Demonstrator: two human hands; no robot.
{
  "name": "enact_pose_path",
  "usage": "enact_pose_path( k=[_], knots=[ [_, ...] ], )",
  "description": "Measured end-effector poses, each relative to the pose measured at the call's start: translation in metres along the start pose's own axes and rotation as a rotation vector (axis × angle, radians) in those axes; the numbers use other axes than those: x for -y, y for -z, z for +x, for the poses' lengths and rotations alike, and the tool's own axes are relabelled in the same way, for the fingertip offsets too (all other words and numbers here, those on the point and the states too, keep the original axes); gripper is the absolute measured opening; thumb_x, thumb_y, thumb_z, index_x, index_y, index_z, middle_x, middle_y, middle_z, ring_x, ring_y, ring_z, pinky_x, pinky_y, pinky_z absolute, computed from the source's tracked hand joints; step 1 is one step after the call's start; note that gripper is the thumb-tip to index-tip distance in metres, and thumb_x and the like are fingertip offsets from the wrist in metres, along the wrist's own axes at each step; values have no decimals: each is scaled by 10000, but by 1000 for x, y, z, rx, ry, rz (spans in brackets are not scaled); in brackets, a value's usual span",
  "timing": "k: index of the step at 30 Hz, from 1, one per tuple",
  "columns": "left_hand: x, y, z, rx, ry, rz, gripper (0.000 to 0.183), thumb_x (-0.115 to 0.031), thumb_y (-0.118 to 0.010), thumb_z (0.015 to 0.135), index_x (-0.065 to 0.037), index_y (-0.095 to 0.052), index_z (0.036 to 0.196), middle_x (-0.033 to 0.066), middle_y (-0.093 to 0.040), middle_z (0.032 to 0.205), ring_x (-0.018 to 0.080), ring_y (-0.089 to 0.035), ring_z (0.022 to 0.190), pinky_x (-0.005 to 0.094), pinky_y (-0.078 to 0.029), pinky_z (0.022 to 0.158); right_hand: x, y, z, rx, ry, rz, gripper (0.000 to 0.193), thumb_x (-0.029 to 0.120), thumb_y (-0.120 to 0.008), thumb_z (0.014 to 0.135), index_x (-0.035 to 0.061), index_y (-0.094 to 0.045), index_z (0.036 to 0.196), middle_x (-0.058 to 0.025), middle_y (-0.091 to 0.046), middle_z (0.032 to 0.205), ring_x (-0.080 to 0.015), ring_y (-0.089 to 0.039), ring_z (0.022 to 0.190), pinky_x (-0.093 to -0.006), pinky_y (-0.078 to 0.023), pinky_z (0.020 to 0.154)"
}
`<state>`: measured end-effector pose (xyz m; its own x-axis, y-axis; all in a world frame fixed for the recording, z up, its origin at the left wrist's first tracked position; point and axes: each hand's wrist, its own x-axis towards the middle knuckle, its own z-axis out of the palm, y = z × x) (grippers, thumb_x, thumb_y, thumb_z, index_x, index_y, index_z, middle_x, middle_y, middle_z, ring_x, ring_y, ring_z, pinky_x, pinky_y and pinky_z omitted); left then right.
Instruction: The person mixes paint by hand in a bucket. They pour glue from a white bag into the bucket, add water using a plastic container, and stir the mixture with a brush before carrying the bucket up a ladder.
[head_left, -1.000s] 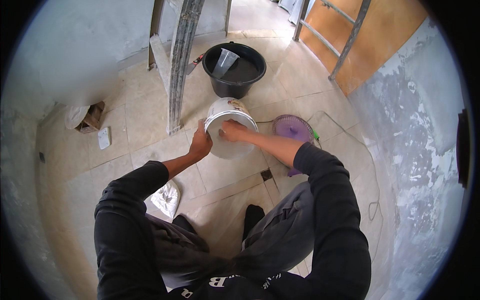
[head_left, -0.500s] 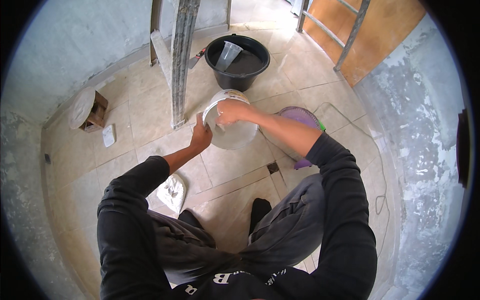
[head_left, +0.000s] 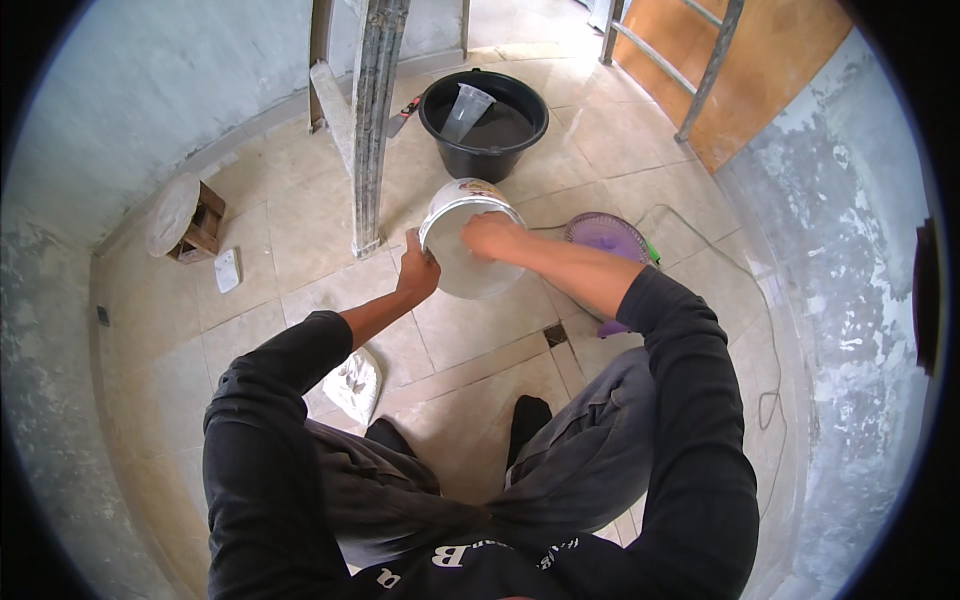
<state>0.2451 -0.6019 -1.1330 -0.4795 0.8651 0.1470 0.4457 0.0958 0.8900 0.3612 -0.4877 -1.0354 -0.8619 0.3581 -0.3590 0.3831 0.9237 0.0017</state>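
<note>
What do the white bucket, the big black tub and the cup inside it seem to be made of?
White bucket: probably plastic, smooth, with a rounded rim and printed side. Black tub: likely plastic or rubber, with faint sheen along its wall. Cup: apparently thin, translucent plastic, since the dark tub shows through.

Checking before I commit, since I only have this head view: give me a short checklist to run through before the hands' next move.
1. Left hand gripping the white bucket: ok, at the left of its rim.
2. White bucket upright: not ok, it is tilted with its mouth toward the person.
3. Right hand holding nothing: cannot tell, its fingers are hidden at the bucket's mouth.
4. Clear cup inside the black tub: ok, it leans there.
5. Right forearm apart from the purple round object: cannot tell, they overlap in this view.
</note>
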Motion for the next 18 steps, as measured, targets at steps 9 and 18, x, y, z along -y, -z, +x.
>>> enact_pose_path(
  k=[9, 18],
  knots=[
    [-9, -4, 6, 53, 53, 42, 364, 6, -434, 833, -37, -314, 1174, 305, -584, 961, 461, -564, 935, 491, -459, 757, 13, 34, 8, 376, -2, 59, 212, 151, -592, 624, -10, -664, 742, -150, -631, 663, -253, -618, 605, -388, -477, 526],
    [-3, -2, 8, -14, 42, 55, 339, -3, -451, 812, -17, -332, 1128, 308, -591, 911, 462, -571, 900, 501, -457, 747, 0, 101, -12, 372, -97, 274, 177, 204, -563, 648, 31, -597, 657, -54, -504, 527, -160, -450, 435, -292, -367, 412]
  ],
)
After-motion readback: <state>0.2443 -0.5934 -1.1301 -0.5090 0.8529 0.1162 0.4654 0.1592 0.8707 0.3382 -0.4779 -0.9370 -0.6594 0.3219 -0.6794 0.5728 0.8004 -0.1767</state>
